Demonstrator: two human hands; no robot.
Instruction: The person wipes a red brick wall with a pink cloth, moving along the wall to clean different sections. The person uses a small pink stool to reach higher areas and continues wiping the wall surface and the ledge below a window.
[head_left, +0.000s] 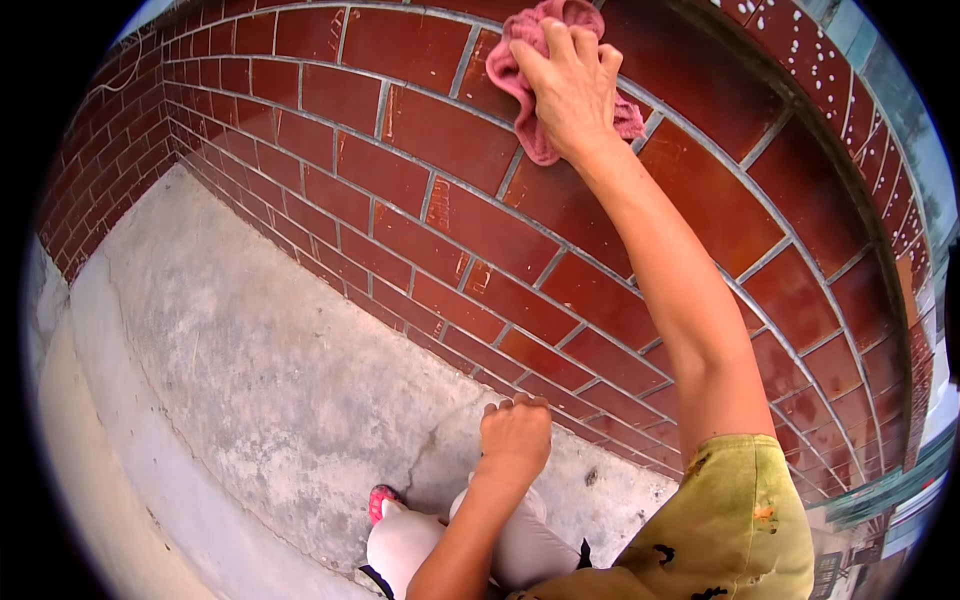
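Observation:
My right hand (574, 90) presses a crumpled pink cloth (525, 112) against the upper part of a wall of glossy red-brown tiles (450, 142), its fingers bent over the fabric. Grey joints run between the tiles, and several tiles bear pale scuff marks. Lower down, in front of my body and above my knees, my left hand (516, 435) is curled with its back to the camera. Its palm side is hidden, so I cannot tell whether it holds anything.
A stained, cracked concrete floor (247, 337) runs along the wall's foot. A second tiled wall (112, 157) meets it at the far left, with a pale cable (120, 79) above. My pink shoe (381, 502) stands on the concrete. White-spotted dark red tiles (817, 52) line the upper right.

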